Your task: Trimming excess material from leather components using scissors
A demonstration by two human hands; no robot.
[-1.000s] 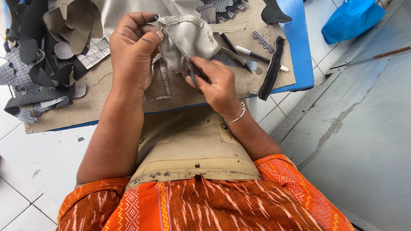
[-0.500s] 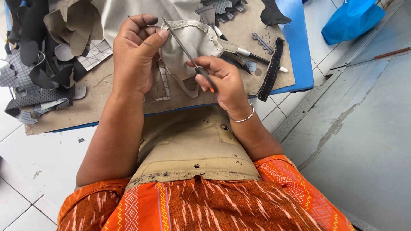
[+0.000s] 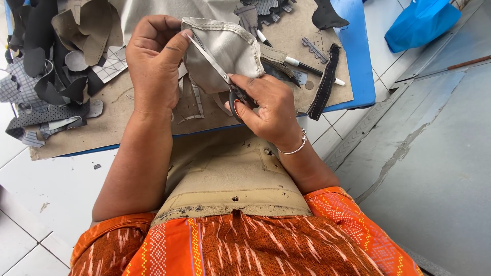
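Beige fabric piece (image 3: 225, 51) held above brown board (image 3: 128, 122) | left hand (image 3: 153, 66) clenched on its stitched edge | right hand (image 3: 268, 110) grasping scissors (image 3: 217, 69), blades against seam | judged light, soft, floppy; best pinched at seam.

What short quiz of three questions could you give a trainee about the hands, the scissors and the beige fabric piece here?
1. True or false: the right hand holds the black-handled metal scissors.
2. Which hand grips the curved beige fabric piece?
3. The heap of dark cut scraps lies on which side of the brown cardboard board: A the person's left, B the person's right?

Key: 1 true. 2 the left hand. 3 A.
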